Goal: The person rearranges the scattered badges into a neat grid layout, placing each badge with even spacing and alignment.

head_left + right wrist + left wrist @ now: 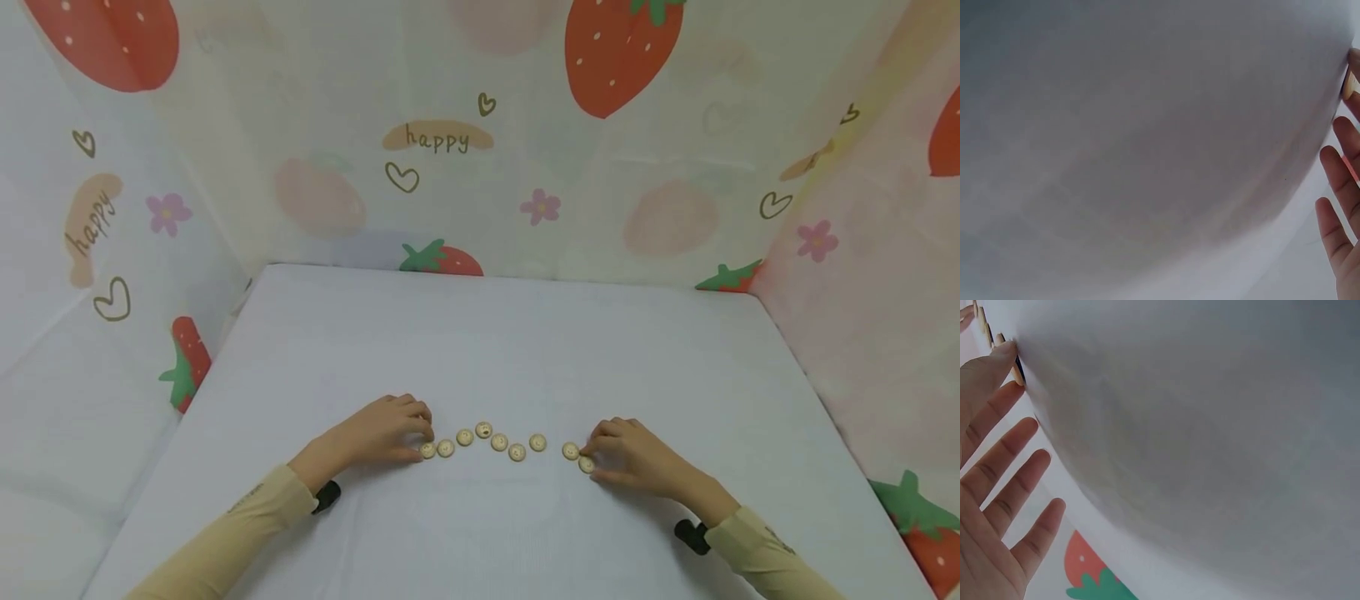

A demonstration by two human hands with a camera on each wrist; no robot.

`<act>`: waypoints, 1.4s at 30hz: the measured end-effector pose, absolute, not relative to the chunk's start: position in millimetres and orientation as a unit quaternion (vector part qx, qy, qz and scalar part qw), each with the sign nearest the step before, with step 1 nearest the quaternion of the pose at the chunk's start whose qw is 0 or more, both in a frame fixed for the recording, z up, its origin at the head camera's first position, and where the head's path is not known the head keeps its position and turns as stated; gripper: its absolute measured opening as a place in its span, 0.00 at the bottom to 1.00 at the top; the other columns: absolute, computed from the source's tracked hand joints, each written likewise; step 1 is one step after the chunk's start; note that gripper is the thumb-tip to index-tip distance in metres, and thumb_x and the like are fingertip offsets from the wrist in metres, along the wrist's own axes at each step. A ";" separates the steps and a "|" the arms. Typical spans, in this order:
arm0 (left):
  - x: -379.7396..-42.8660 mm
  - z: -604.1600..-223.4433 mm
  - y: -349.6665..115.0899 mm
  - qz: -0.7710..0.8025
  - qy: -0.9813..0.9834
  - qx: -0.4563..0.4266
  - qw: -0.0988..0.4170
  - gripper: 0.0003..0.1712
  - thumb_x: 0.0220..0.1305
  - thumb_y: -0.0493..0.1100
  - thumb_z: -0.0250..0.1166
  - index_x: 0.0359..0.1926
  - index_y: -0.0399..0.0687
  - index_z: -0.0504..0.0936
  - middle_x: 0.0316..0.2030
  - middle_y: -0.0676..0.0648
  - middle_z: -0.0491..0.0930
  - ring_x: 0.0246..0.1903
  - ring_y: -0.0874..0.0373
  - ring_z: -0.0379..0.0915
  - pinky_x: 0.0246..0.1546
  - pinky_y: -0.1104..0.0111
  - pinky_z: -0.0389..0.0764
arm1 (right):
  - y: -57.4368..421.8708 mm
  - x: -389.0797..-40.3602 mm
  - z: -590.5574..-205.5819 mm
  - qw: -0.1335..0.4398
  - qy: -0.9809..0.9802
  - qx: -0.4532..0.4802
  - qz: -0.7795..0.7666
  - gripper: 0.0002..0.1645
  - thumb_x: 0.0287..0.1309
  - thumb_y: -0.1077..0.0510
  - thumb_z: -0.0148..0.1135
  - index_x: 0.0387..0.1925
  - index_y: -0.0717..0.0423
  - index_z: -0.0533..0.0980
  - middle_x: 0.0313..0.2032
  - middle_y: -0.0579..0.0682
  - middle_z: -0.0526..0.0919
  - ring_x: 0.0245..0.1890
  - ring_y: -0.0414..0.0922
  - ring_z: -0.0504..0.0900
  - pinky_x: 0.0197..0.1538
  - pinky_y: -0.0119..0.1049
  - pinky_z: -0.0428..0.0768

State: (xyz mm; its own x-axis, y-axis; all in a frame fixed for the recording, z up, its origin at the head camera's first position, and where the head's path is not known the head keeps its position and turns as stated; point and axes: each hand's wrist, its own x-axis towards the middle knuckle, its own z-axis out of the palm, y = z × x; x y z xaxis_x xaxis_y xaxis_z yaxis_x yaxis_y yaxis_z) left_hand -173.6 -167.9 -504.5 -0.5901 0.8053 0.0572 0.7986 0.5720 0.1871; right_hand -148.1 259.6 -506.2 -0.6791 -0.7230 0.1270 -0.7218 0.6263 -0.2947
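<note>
Several small round wooden discs with dark face-like marks lie in a zigzag row on the white table, seen in the head view. At the row's left end my left hand [386, 429] pinches the end disc [427, 451] between thumb and index finger; its other fingers spread out in the left wrist view. My right hand [633, 457] pinches the rightmost disc [587, 465] by its edges, the index finger close to the neighbouring disc [571, 451]. Between the hands, one disc [537, 442] sits apart from the others. In the right wrist view the pinched disc [1349, 86] shows edge-on.
The white tabletop [487, 350] reaches back to a curtain [540, 150] printed with strawberries, hearts and flowers. Similar cloth hangs along the left and right sides. Each wrist bears a black camera, one beside the left cuff [296, 492].
</note>
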 end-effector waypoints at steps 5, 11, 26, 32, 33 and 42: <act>-173.0 -503.7 -165.8 0.108 0.881 0.460 0.014 0.13 0.55 0.55 0.66 0.41 0.60 0.81 0.44 0.56 0.75 0.45 0.60 0.70 0.47 0.61 0.73 | 259.4 -147.7 -506.9 0.005 0.903 -0.397 -0.165 0.14 0.47 0.48 0.70 0.39 0.43 0.80 0.40 0.36 0.76 0.43 0.37 0.73 0.47 0.43 0.72; -171.2 -501.1 -163.9 0.113 0.881 0.460 0.023 0.13 0.55 0.54 0.66 0.42 0.59 0.82 0.44 0.55 0.75 0.45 0.60 0.70 0.45 0.61 0.74 | 260.3 -148.5 -510.2 -0.003 0.903 -0.399 -0.163 0.13 0.48 0.49 0.69 0.38 0.42 0.80 0.40 0.35 0.76 0.43 0.36 0.73 0.48 0.43 0.72; -170.7 -496.7 -163.0 0.110 0.887 0.447 0.033 0.12 0.55 0.56 0.66 0.40 0.61 0.81 0.45 0.56 0.74 0.45 0.60 0.69 0.48 0.59 0.72 | 257.7 -145.0 -510.4 -0.051 0.895 -0.423 -0.131 0.12 0.47 0.48 0.69 0.35 0.44 0.80 0.37 0.36 0.76 0.41 0.35 0.74 0.50 0.41 0.71; -170.8 -496.6 -162.4 0.103 0.900 0.423 0.028 0.13 0.54 0.58 0.66 0.37 0.62 0.80 0.45 0.56 0.74 0.46 0.59 0.69 0.51 0.56 0.70 | 256.7 -145.7 -508.4 -0.077 0.886 -0.441 -0.121 0.12 0.45 0.49 0.70 0.34 0.45 0.80 0.35 0.38 0.78 0.39 0.36 0.75 0.48 0.40 0.72; -170.7 -496.7 -162.3 0.103 0.901 0.421 0.028 0.13 0.54 0.59 0.66 0.37 0.62 0.80 0.45 0.57 0.74 0.46 0.59 0.69 0.51 0.56 0.69 | 256.8 -146.0 -507.9 -0.079 0.886 -0.441 -0.122 0.12 0.45 0.50 0.70 0.33 0.46 0.80 0.35 0.38 0.78 0.39 0.36 0.75 0.48 0.40 0.72; -169.5 -498.0 -162.9 0.110 0.907 0.407 0.027 0.13 0.52 0.59 0.67 0.35 0.62 0.79 0.45 0.57 0.74 0.45 0.60 0.69 0.50 0.56 0.71 | 264.4 -153.1 -506.7 -0.076 0.892 -0.427 -0.126 0.10 0.45 0.50 0.70 0.33 0.44 0.81 0.33 0.35 0.78 0.37 0.34 0.76 0.46 0.40 0.73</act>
State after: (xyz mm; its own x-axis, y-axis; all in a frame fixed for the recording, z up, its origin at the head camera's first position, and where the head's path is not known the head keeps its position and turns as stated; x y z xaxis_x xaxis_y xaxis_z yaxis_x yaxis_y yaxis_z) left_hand -169.5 -162.9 -498.0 -0.6678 0.7432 0.0412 0.7315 0.6451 0.2209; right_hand -153.1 264.4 -506.7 -0.6235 -0.7430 0.2434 -0.7813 0.6030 -0.1608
